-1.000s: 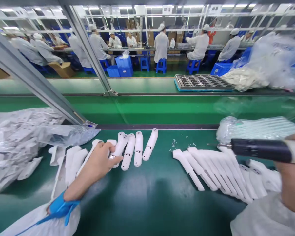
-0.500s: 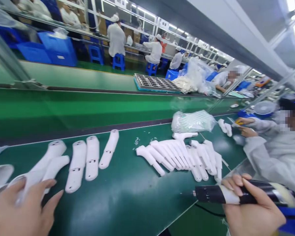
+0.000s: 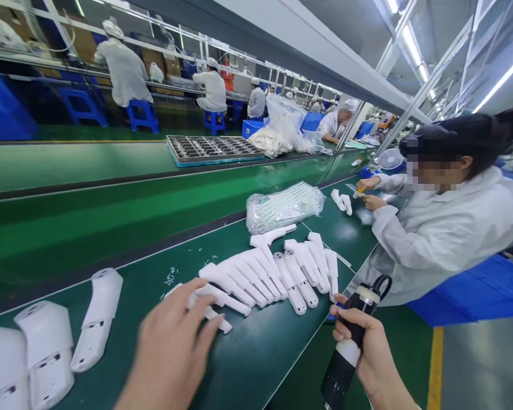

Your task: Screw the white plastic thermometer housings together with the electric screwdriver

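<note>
White shells (image 3: 265,273) lie fanned in an overlapping row on the dark green bench (image 3: 256,359), right of centre, between the loose screws (image 3: 170,277) on their left and the bench's right edge. Beyond the bench runs the brighter green conveyor (image 3: 89,228), with a grey compartment tray (image 3: 209,149) on its far side. At the right a co-worker in a white coat (image 3: 444,233) bends over their own parts, well apart from the fan. Just beyond the shells sits a clear bag of parts (image 3: 284,206). At the near left stand wider white housings (image 3: 96,319), apart from the row.

The left hand (image 3: 171,347) is spread wide and holds nothing. Its fingertips are at the near-left end of the fan, over the end shell (image 3: 227,327). Whether they touch it I cannot tell. The right hand (image 3: 370,353) is closed round a black-and-white electric screwdriver (image 3: 340,370). It is held off the bench's near right edge, with its lower end pointing down out of view.

As I judge it, the reach goes best if the fingers close on the end shell alone. Taken by its free near end and lifted straight up, it should leave the overlapping neighbours in line. The palm should also stay clear of the screws. The screwdriver is best kept low and off the edge, where it cannot knock the row.
</note>
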Action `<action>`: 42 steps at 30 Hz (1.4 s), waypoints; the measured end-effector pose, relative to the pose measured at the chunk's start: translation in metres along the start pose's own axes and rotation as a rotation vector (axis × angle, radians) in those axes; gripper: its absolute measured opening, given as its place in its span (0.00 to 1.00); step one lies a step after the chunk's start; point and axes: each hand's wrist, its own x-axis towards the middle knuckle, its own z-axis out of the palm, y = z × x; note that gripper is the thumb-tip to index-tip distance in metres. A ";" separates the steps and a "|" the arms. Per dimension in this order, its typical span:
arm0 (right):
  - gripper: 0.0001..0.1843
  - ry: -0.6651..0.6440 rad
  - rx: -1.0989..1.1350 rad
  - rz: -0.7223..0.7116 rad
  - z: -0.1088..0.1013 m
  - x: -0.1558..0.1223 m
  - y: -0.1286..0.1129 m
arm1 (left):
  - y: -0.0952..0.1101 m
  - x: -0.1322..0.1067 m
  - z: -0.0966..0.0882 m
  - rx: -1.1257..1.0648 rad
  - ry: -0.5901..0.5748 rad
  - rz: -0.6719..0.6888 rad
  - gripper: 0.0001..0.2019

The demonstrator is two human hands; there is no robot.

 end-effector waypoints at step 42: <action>0.48 -0.075 0.032 0.249 0.008 0.005 0.018 | 0.124 0.167 0.083 0.184 -0.530 0.227 0.10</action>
